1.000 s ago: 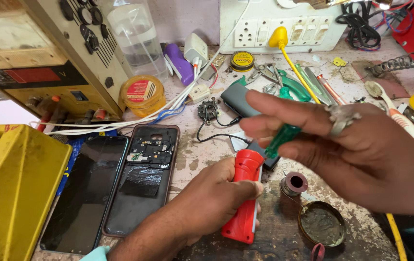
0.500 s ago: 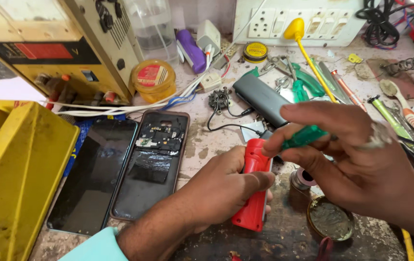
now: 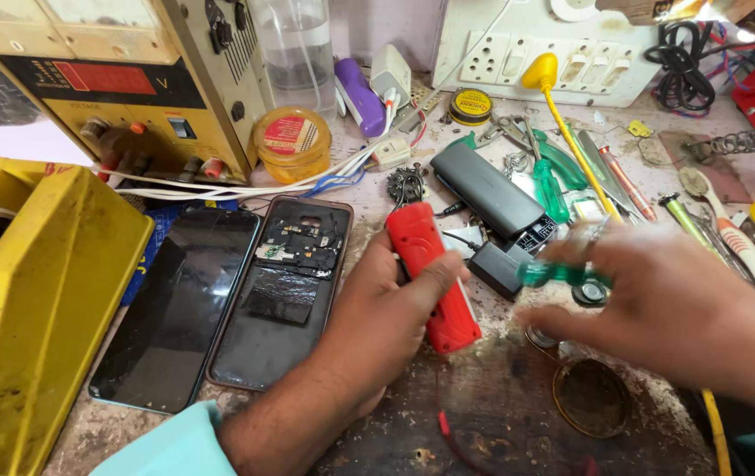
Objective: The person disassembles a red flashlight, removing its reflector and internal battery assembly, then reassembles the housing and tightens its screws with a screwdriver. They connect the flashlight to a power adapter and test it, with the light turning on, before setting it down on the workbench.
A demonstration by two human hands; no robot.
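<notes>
My left hand (image 3: pixel 375 330) is wrapped around a red elongated device (image 3: pixel 431 275) and holds it slanted just above the stained bench (image 3: pixel 483 414). My right hand (image 3: pixel 673 313), blurred, pinches a translucent green-handled tool (image 3: pixel 558 272) to the right of the red device. Left of my left hand lie an opened phone (image 3: pixel 280 291) with its inner boards exposed and a black glass panel (image 3: pixel 182 304). A dark rectangular box (image 3: pixel 492 189) and a small black block (image 3: pixel 498 264) rest behind my hands.
A yellow case (image 3: pixel 42 300) fills the left edge. A yellow power supply unit (image 3: pixel 104 79) stands at the back left, a white socket board (image 3: pixel 536 48) at the back. Screwdrivers, tweezers, a yellow jar (image 3: pixel 292 143) and a round tin (image 3: pixel 591 397) crowd the bench.
My left hand has raised and tilted the red device and shifted it left. My right hand with the green tool has pulled off to the right, away from the red device.
</notes>
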